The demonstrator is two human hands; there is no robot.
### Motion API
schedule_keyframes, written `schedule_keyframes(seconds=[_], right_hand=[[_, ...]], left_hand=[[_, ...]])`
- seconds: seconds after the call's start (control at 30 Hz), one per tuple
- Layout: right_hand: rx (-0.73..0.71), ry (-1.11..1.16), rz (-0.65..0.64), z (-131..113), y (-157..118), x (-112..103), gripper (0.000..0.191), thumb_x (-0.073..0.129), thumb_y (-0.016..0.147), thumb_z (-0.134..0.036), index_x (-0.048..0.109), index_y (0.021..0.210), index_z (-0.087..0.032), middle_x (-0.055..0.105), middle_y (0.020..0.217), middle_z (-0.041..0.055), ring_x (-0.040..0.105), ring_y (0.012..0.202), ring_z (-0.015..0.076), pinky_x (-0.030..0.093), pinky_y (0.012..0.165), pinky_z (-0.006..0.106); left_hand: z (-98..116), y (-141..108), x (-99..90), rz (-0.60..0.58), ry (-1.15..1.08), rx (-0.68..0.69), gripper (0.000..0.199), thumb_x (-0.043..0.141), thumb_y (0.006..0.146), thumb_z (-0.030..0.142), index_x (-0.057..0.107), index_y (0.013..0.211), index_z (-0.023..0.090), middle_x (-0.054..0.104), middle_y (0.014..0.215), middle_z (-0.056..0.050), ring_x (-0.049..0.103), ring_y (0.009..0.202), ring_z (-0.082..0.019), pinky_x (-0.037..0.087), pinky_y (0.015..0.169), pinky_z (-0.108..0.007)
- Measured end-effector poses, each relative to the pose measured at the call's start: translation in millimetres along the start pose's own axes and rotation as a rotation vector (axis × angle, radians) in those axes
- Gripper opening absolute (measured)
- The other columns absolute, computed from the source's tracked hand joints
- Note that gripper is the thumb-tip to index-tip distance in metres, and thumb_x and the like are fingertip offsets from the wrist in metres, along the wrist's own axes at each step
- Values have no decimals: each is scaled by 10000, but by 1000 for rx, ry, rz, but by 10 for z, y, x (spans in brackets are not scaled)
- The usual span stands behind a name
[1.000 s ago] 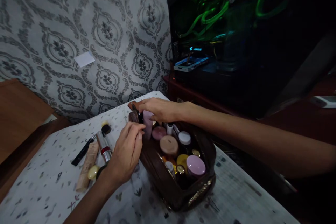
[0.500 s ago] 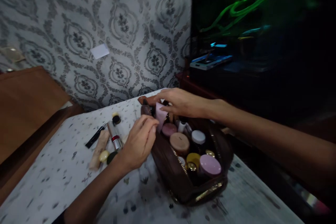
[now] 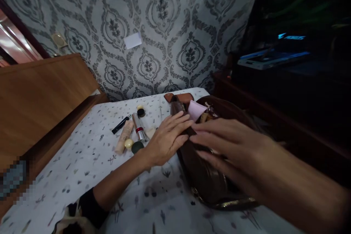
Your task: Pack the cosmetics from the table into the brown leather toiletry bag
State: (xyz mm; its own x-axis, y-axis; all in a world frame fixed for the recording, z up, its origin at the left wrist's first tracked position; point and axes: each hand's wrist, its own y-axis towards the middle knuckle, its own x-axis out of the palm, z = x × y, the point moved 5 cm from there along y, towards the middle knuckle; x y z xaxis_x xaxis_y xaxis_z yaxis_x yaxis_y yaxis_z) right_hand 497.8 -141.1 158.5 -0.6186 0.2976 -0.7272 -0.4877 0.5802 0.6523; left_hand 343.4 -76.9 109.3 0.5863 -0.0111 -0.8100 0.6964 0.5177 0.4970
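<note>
The dark brown zippered makeup bag [image 3: 192,170] sits unzipped on the table, tilted away from me. My left hand [image 3: 164,139] rests its outstretched fingers against the bag's left wall, holding nothing. Over the bag's mouth hovers my right hand [image 3: 233,144], fingers extended and nothing between them. It hides most of the bag's contents. A pale pink flat-ended tube [image 3: 196,110] sticks up at the bag's far end. Behind the bag lies an orange-brown case [image 3: 187,97].
Left of the bag, on the patterned tablecloth [image 3: 90,175], lie a beige tube [image 3: 124,137], a silver tube with a red band [image 3: 139,128], a black stick [image 3: 120,125], a small round yellow item [image 3: 128,144] and a dark round lid [image 3: 137,147]. A dark monitor [image 3: 301,14] stands at right.
My right hand has come back from the bag's far end toward me, over its middle. My left hand's fingers have straightened out along the bag's side. The view has swung left.
</note>
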Motion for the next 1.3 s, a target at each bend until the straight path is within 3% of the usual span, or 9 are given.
schedule_keyframes(seconds=[0.13,0.27,0.43,0.57,0.63,0.77,1.0,1.17,1.3], right_hand=[[-87,-5,99,-433,-166,165,230,496,948,-112,703,984,-206,729,1079,110,671,1038,238,559,928,411],[-52,170,164,-744,-283,510,142,550,928,-127,681,896,-170,745,927,75,684,933,184,571,899,297],[-112,184,-204,-902,-348,1181,79,675,893,-222,672,835,-168,711,781,18,666,790,156,560,771,242],[-239,104,-380,-910,-350,1456,140,717,874,-296,672,819,-175,724,842,32,655,804,200,523,725,308],[-162,124,-426,-860,-326,1535,101,690,885,-253,675,827,-171,733,879,41,658,828,207,499,748,319],[229,293,-414,-726,-257,1674,156,563,932,-154,696,852,-170,745,889,43,672,838,177,455,773,279],[592,552,-224,-557,-71,1955,158,567,877,-126,719,867,-168,750,854,45,684,826,179,430,746,254],[527,557,-81,-433,-48,2077,165,531,882,-110,684,858,-168,724,851,46,658,804,169,428,738,247],[431,464,-82,-421,-124,2164,171,527,856,-64,659,818,-166,697,820,49,638,786,175,426,731,257]], left_hand=[[-121,-122,-21,-33,50,-16,486,382,1048,328,341,1525,245,407,1591,-127,288,1522,-231,285,1231,-532],[-396,-284,-80,-30,138,-138,479,389,1045,364,376,1502,221,386,1598,-152,321,1508,-235,302,1224,-520],[-885,-528,-300,7,274,-350,475,408,1030,426,464,1443,196,417,1573,-168,360,1485,-277,295,1210,-560],[-1375,-843,-551,47,325,-530,561,330,1034,496,451,1460,152,392,1583,-191,329,1499,-297,299,1207,-553],[-1634,-1049,-642,57,360,-649,594,283,1033,503,430,1482,142,377,1592,-189,299,1512,-305,289,1213,-545],[-1983,-1402,-655,13,437,-808,617,303,1003,481,437,1480,114,358,1600,-203,248,1525,-347,256,1220,-569],[-2057,-1623,-553,-116,438,-822,593,364,978,504,443,1493,220,359,1617,-128,187,1540,-368,262,1177,-645],[-1988,-1669,-672,-187,449,-822,488,347,984,442,582,1362,243,534,1496,-90,304,1499,-354,295,1175,-604],[-1879,-1631,-802,-174,481,-802,407,377,965,391,665,1177,197,671,1241,-126,493,1350,-344,386,1127,-531]])
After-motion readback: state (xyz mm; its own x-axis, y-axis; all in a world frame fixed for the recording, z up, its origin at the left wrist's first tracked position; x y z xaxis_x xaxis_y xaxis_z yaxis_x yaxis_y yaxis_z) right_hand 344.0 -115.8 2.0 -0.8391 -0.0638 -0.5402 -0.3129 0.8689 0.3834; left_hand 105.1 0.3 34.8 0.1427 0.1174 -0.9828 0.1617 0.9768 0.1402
